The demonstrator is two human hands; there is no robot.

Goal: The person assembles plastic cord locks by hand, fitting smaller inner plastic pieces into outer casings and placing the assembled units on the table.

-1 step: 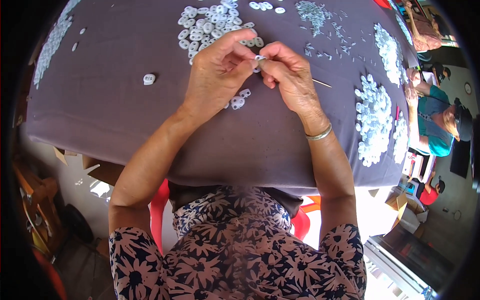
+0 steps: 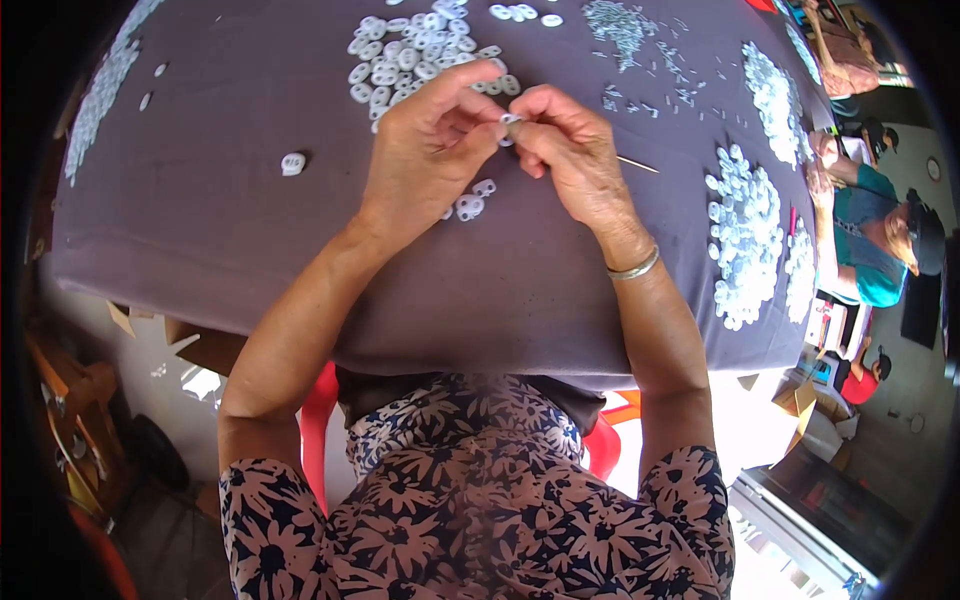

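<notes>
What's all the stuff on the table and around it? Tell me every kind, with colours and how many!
Table: one, dark cloth, centre
Oval pieces: dozens, white, top centre
Row pieces: four, white, top edge
Lone piece: one, white, left
Loose pieces: two, white, farther left
Small pieces: a few, white, centre
Tiny pins: uncountable, silvery, upper right
Pale heaps: several, whitish, right and far left
Thin rod: one, yellowish, right of centre
Chair: one, red, lower centre
Clock: one, pale rim, far right
Other people: at least three, teal and red clothes among them, far right
Held piece: one, white, between fingertips
Bracelet: one, silvery, right wrist
Left hand, right hand: two, bare, upper centre
</notes>
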